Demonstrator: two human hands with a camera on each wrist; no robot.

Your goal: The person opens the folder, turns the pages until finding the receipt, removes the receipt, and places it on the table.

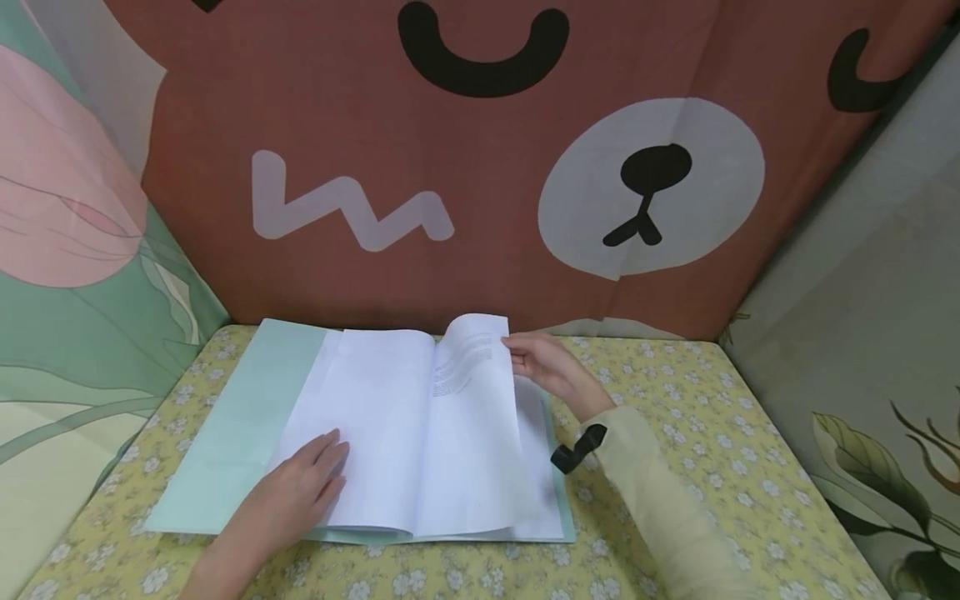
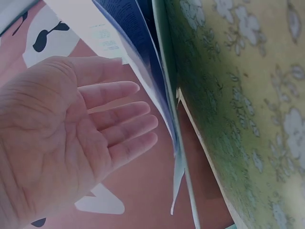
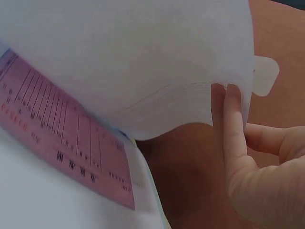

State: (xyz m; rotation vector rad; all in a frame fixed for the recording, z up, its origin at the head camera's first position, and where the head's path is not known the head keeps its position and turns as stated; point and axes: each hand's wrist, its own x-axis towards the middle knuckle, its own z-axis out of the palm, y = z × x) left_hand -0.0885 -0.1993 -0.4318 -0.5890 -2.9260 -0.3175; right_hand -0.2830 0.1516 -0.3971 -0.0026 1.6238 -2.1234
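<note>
A mint-green folder point(image 1: 232, 417) lies spread on the table with white sheets inside. My right hand point(image 1: 551, 371) pinches the outer upper edge of a white page point(image 1: 472, 450), which curves up off the sheets below. In the right wrist view, thumb and fingers of the right hand point(image 3: 252, 157) grip that page point(image 3: 143, 67). Beneath it shows a pink printed form point(image 3: 71, 138). My left hand point(image 1: 288, 492) rests on the left-hand sheets point(image 1: 367, 400) near their lower edge. Its fingers are loosely extended in the left wrist view, where the palm point(image 2: 52, 129) shows.
A yellow flowered cloth point(image 1: 675, 433) covers the table. Behind stands a brown fabric backdrop point(image 1: 495, 275) with a bear face, and printed fabric panels point(image 1: 67, 333) hang at both sides. A black strap point(image 1: 577, 450) is on the right wrist.
</note>
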